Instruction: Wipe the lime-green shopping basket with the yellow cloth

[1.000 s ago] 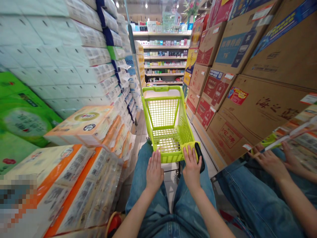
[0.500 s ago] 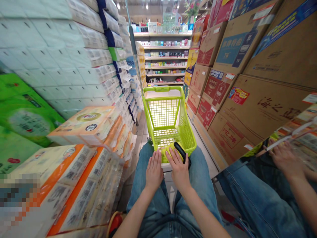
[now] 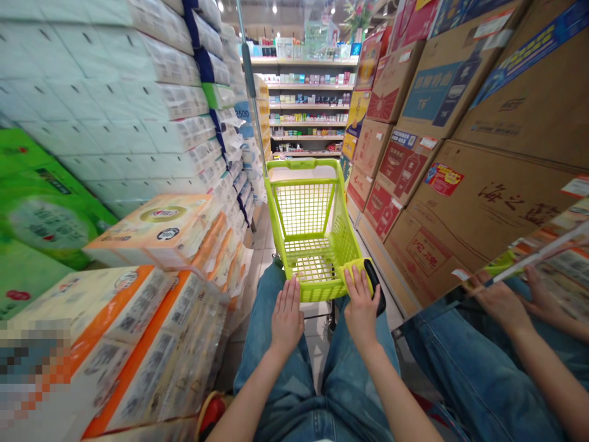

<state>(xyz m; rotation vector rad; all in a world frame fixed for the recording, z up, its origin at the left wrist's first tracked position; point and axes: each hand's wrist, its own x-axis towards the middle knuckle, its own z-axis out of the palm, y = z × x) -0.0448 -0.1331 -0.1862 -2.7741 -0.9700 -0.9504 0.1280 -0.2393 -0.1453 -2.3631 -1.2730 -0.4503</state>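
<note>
A lime-green shopping cart (image 3: pixel 317 288) with a mesh basket stands between my knees. My left hand (image 3: pixel 288 316) lies with straight fingers at its near left rim, the fingertips touching the plastic. At the near right corner, my right hand (image 3: pixel 361 307) presses on a soft-looking yellow pad with a black edge (image 3: pixel 378 285). Its fingers lie over the yellow part, against the rim. What the pad exactly is I cannot make out. White tiles show through the basket's open mesh.
Packs of tissue paper (image 3: pixel 151 230) are stacked along my left. Cardboard cartons (image 3: pixel 442 245) line the right side. Below them, a mirror-like panel (image 3: pixel 488 350) reflects my arms and jeans. Shelves of small goods (image 3: pixel 308 116) stand at the aisle's far end.
My right hand has slid right along the near rim with the yellow and black pad, from the middle to the right corner. My left hand has stayed in place.
</note>
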